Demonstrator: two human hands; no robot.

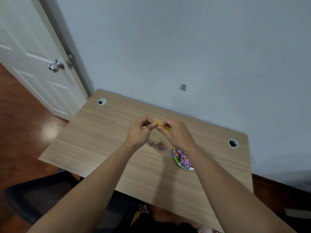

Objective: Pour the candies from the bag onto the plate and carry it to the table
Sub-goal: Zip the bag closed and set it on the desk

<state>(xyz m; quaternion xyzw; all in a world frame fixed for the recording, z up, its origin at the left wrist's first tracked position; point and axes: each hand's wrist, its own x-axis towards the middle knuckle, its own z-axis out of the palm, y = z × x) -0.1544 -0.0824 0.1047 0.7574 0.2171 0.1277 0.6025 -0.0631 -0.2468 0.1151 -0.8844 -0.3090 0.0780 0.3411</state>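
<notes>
Over the middle of the wooden desk point(104, 145) both hands hold a clear plastic bag point(157, 140) by its yellow top strip. My left hand point(140, 132) pinches the strip's left end, and my right hand point(176, 134) pinches its right part. The bag hangs down blurred, with a few purple candies in its bottom. A colourful paper plate point(176, 163) lies on the desk just right of the bag, half hidden under my right forearm. Purple-wrapped candies point(183, 158) are piled on it.
The desk stands against a pale blue wall, with a cable hole point(102, 101) at the back left and another point(233, 143) at the right. A white door with a metal knob point(56, 65) is at the left. A black chair point(33, 199) stands at the front left.
</notes>
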